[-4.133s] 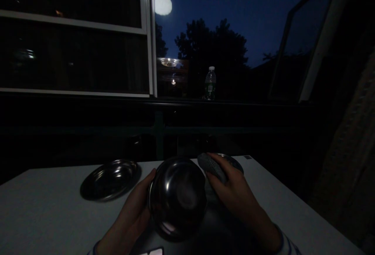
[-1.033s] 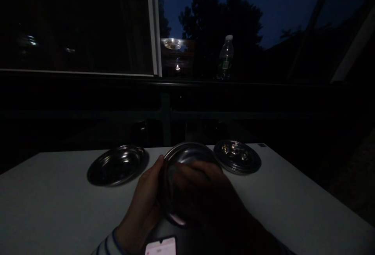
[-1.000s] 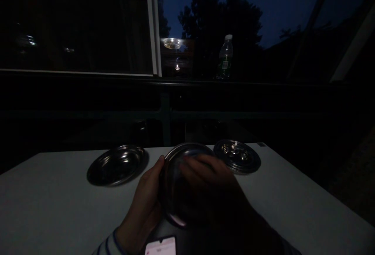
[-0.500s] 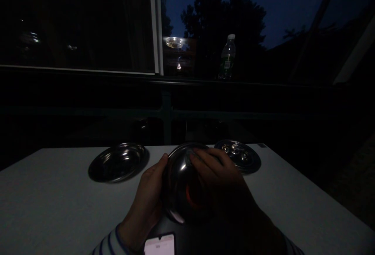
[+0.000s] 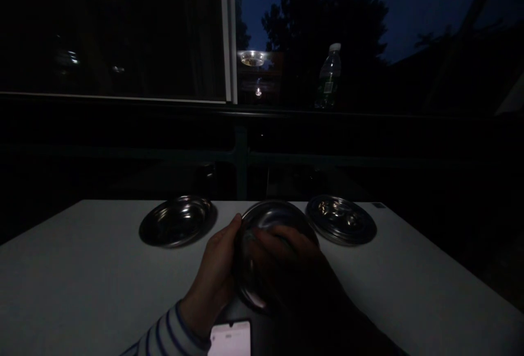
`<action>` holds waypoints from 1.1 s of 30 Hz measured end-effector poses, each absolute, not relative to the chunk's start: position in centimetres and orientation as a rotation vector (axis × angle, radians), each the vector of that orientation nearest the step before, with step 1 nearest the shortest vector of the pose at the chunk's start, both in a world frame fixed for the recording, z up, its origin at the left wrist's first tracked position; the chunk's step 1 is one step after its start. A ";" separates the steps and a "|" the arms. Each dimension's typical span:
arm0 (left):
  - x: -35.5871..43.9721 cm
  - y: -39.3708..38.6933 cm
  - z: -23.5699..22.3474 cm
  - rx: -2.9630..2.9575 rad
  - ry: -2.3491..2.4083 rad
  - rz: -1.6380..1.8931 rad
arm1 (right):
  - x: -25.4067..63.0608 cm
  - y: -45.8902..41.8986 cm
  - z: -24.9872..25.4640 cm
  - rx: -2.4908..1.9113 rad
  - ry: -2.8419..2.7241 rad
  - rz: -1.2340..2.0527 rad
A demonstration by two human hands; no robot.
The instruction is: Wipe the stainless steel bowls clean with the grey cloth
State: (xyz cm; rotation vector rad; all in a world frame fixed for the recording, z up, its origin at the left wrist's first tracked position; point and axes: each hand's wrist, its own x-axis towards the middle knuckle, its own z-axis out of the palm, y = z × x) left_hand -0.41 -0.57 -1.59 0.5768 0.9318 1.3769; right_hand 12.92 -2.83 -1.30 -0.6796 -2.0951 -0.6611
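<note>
My left hand (image 5: pixel 219 266) grips the left rim of a round shiny metal plate (image 5: pixel 278 213), thumb on top of the edge. The plate is held tilted above the near middle of the table. My right hand (image 5: pixel 282 252) lies across the plate's face with its fingers bent and pressed down. A small greyish bit of something (image 5: pixel 250 235) shows at its fingertips, too dark to name. Much of the plate's lower right is hidden by this hand and its shadow. Below my left wrist a phone (image 5: pixel 230 338) with a lit screen is partly visible.
One metal plate (image 5: pixel 164 220) sits on the white table (image 5: pixel 102 268) at the back left. What looks like a stack of metal plates (image 5: pixel 341 238) stands back right. Beyond the table are a window frame (image 5: pixel 229 34) and a plastic bottle (image 5: pixel 328 80).
My right hand has slid over the plate from its upper part toward the middle and left. My left hand keeps its hold on the rim. The whole view has shifted slightly.
</note>
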 end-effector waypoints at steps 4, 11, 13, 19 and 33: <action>-1.4 0.2 -1.1 0.470 0.979 1.459 | 11.3 -3.8 -3.3 -0.671 -2.031 -0.674; -0.7 -0.4 -1.1 0.344 0.919 1.506 | 11.1 -3.7 -3.0 -0.734 -2.019 -0.681; -0.7 -0.5 -0.8 0.333 0.920 1.499 | 11.2 -3.7 -2.8 -0.718 -2.033 -0.674; -1.8 -0.2 0.2 0.375 0.913 1.591 | 10.4 -4.1 -3.6 -0.769 -1.992 -0.648; -1.3 -0.4 -0.2 0.382 0.869 1.608 | 11.1 -4.1 -3.2 -0.749 -2.001 -0.694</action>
